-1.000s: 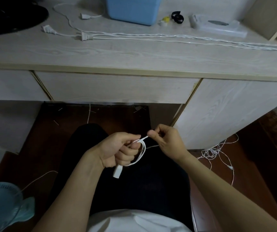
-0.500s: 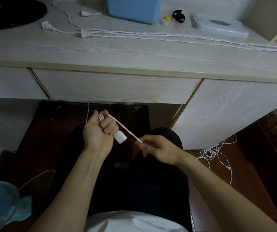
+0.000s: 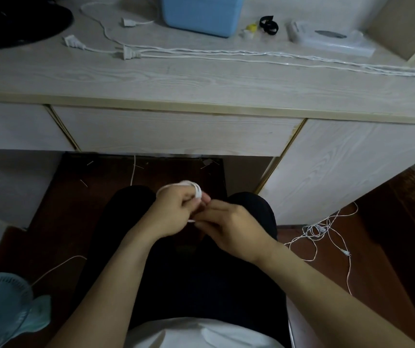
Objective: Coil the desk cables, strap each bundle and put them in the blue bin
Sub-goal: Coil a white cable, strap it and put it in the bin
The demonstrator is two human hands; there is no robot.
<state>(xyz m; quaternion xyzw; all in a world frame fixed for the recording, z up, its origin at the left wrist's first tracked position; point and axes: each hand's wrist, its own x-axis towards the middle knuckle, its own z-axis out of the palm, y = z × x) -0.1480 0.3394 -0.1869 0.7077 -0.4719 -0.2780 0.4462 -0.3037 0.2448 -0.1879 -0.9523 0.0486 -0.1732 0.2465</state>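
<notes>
White thin cable [image 3: 193, 189], wound into a small blurred coil, sits over the knuckles of the left hand [image 3: 173, 212], whose fingers curl round it above the person's lap. Right hand [image 3: 229, 226] meets the left one fingertip to fingertip, its thumb and forefinger closed on a short white strand showing between the two hands; motion blur hides exactly how that strand runs. Both hands hover over dark trousers [image 3: 188, 277], with a white shirt hem [image 3: 201, 332] at the bottom edge.

Just past the right forearm, a loose tangle of white cord [image 3: 319, 229] lies on the dark red-brown floor [image 3: 377, 272]. Another white strand [image 3: 58, 267] curves across the floor on the left, near a pale teal fan [image 3: 3, 307].

Above the knees runs the pale wood-grain tabletop [image 3: 201, 81] with a drawer front [image 3: 176, 131] below it. On it, long white power cables [image 3: 251, 55] stretch side by side toward the right edge, their plugs [image 3: 129, 53] lying to the left. Farther back stands the blue plastic bin [image 3: 202, 15], with a black strap [image 3: 268, 25] and a small yellow item [image 3: 251, 28] just right of it, then a white flat device [image 3: 331, 40]. A black rounded object [image 3: 18, 21] fills the far left corner.
</notes>
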